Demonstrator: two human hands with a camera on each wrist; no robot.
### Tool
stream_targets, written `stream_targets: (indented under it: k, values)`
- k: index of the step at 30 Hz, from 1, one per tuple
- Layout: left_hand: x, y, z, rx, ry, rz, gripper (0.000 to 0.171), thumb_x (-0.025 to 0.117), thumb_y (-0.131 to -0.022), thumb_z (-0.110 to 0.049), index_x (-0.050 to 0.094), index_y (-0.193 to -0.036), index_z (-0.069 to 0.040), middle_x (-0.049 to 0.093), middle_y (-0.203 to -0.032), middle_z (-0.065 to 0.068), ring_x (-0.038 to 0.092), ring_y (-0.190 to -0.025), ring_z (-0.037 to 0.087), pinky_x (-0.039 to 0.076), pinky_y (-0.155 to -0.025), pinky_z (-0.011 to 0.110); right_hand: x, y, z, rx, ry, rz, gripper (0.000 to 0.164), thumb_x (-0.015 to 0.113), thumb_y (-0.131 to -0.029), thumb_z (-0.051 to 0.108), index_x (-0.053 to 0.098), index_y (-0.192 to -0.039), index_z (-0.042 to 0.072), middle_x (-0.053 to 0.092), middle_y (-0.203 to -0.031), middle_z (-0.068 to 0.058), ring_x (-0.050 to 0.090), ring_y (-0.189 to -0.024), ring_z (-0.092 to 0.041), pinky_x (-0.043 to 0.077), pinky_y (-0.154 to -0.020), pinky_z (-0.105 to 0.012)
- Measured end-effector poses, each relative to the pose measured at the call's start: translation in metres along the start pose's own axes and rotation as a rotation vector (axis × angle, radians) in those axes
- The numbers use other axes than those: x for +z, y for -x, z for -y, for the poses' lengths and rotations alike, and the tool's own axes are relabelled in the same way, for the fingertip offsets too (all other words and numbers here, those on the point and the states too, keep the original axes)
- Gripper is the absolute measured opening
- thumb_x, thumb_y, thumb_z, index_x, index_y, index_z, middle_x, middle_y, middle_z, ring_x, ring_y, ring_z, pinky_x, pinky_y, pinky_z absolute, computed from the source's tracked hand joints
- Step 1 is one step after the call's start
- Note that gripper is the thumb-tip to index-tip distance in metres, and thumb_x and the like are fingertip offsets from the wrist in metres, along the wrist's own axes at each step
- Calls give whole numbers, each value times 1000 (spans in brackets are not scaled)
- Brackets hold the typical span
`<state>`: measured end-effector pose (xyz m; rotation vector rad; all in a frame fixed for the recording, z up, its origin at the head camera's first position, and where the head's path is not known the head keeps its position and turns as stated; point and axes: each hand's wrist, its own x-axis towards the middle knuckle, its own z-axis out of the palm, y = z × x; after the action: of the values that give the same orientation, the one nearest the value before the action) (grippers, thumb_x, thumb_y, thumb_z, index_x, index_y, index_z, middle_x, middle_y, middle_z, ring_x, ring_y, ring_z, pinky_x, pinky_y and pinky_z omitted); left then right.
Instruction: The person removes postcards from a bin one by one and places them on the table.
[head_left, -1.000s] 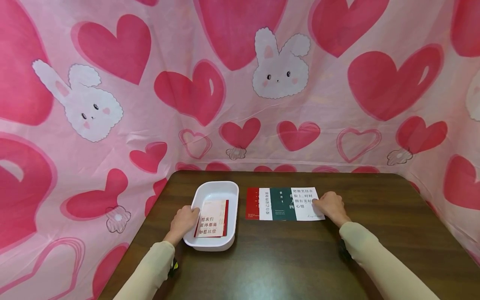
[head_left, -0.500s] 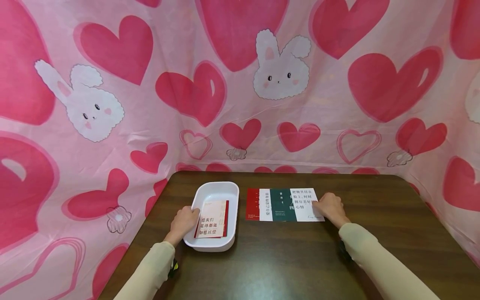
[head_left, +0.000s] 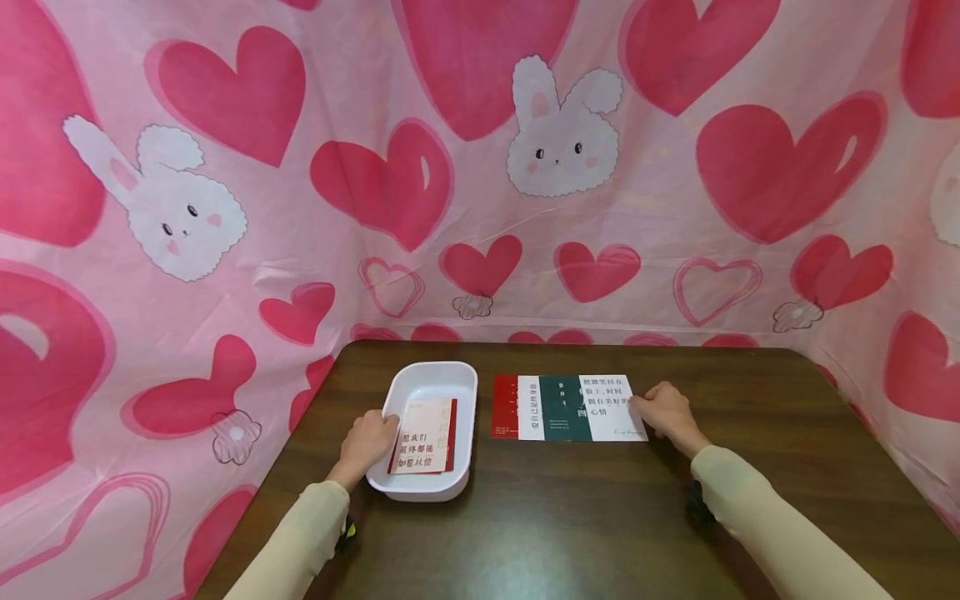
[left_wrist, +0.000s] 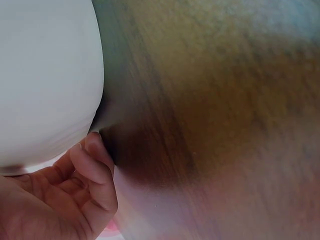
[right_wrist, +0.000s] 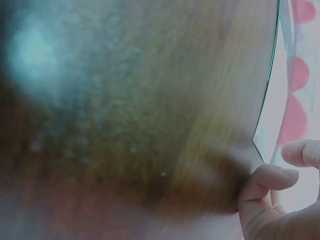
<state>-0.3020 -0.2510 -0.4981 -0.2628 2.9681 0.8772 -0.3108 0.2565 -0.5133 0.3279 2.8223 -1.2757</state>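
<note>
My left hand (head_left: pixel 366 447) grips the left rim of a white plastic tray (head_left: pixel 427 374), its curled fingers low against the outer wall in the left wrist view. A cream card (head_left: pixel 420 435) with dark printed characters lies in the tray on top of red and green cards. To the right, several printed cards lie side by side: red (head_left: pixel 505 407), white (head_left: pixel 528 410), green (head_left: pixel 561 408) and a wider white card (head_left: pixel 611 409) at the right end. My right hand (head_left: pixel 666 410) is at this last card's right edge, thumb and finger apart in the right wrist view.
Everything rests on a dark wooden table (head_left: pixel 540 517) with a glossy reflection near its front. A pink cloth (head_left: pixel 480 200) printed with hearts and rabbits hangs behind the table and along its sides.
My right hand has drawn back slightly to the right, showing more of the end white card's print. The left hand and the tray keep their place.
</note>
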Motion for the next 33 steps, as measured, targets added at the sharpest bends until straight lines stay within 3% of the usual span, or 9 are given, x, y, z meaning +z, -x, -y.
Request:
stream_targets:
  k: [12,19,25,33]
  values:
    - [1,0,1,5,-10,-3,39,48,-105,-26,67,-104,8,59,-76,13,60,-72,29,50,-64,43,-4,8,0,-3,-38,34,40,60,-97,27,50,-110,-9,55,-93,-20,53,-58,-22,50,-52,-32]
    - [1,1,-1,4,-19,-8,37,47,-105,-25,66,-100,6,58,-76,13,59,-73,29,49,-64,45,-6,11,3,9,-55,57,38,60,-98,27,49,-110,-8,55,-80,-13,53,-61,-21,50,-53,-31]
    - [0,3,-2,7,-7,1,36,49,-105,-24,66,-105,8,57,-75,13,59,-71,28,49,-62,41,-12,9,14,21,-58,54,40,60,-99,30,49,-113,-6,54,-87,-15,51,-63,-23,49,-52,-32]
    - [-1,3,-4,12,-7,0,35,50,-105,-23,66,-102,7,55,-73,13,58,-69,27,47,-60,39,-22,3,39,-11,-80,44,42,58,-101,30,49,-119,-6,55,-82,-11,48,-56,-17,44,-48,-30]
